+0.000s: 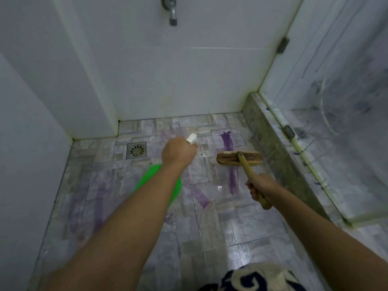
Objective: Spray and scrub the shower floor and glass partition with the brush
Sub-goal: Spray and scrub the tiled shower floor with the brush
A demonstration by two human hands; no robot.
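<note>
My left hand (178, 153) grips a green spray bottle (155, 183); its white nozzle (191, 138) pokes out past my fingers toward the far floor, and my forearm hides most of the bottle. My right hand (259, 186) grips the wooden handle of a scrub brush (239, 158). The brush head lies flat on the tiled shower floor (212, 219), across a purple streak (227, 141). More purple smears mark the floor at left and centre. The glass partition (340, 97) stands on the right, smeared and streaked with dark drips.
A square metal floor drain (136, 150) sits near the back left corner. A stone curb (273, 143) runs under the glass. White tiled walls close the back and left; a metal tap (171, 9) hangs at the top. A patterned mat (258, 278) lies at the bottom edge.
</note>
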